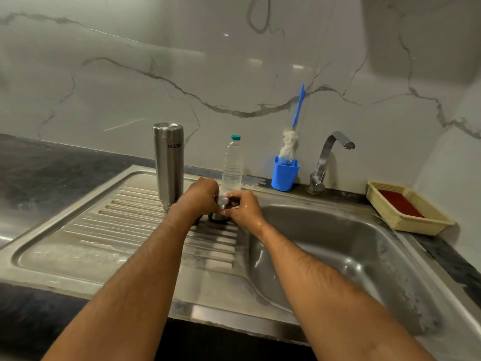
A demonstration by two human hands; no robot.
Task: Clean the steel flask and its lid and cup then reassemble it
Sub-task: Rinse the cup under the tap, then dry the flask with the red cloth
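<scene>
The steel flask [168, 162] stands upside down on the ribbed draining board [109, 220], with its printed name inverted. Just right of it, both hands meet over a small steel cup [219, 214] with a dark rim that sits on the board. My left hand [199, 196] curls round the cup's left side. My right hand [242, 208] pinches the cup from the right with thumb and fingers, and it looks wet. A dark piece [197, 221] shows under my left wrist; I cannot tell whether it is the lid.
A clear plastic water bottle [232, 165] with a green cap stands behind the hands. A blue holder [284, 175] with a bottle brush [289, 142] is at the wall, beside the tap [325, 162]. The sink basin [338, 246] lies to the right. A cream basket [408, 208] sits at far right.
</scene>
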